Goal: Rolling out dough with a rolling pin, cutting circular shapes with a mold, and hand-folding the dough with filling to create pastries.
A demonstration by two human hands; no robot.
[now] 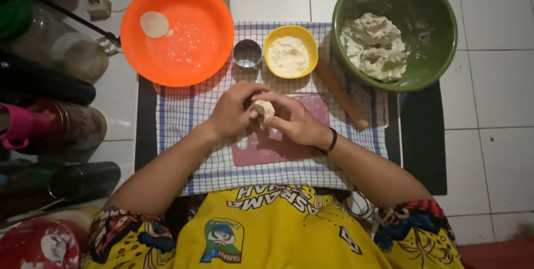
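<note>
Both hands meet over a pink board (pixel 267 149) at the middle of a checked cloth (pixel 189 113) on the floor. The left hand (pixel 233 110) and right hand (pixel 295 121) pinch a small dough lump (pixel 263 107) between their fingers; its long axis cannot be told. Beyond lie a rolling pin (pixel 340 94), a metal cutter (pixel 247 53), a yellow flour bowl (pixel 291 52), an orange plate (pixel 177 32) and a green dough bowl (pixel 395 27).

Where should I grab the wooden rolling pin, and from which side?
Take the rolling pin around its bare middle, coming from above. It lies flat and diagonal on the checked cloth, its upper end tucked by the green bowl and yellow bowl, so the lower half, nearer the right hand, probably offers the freest grip.
</note>
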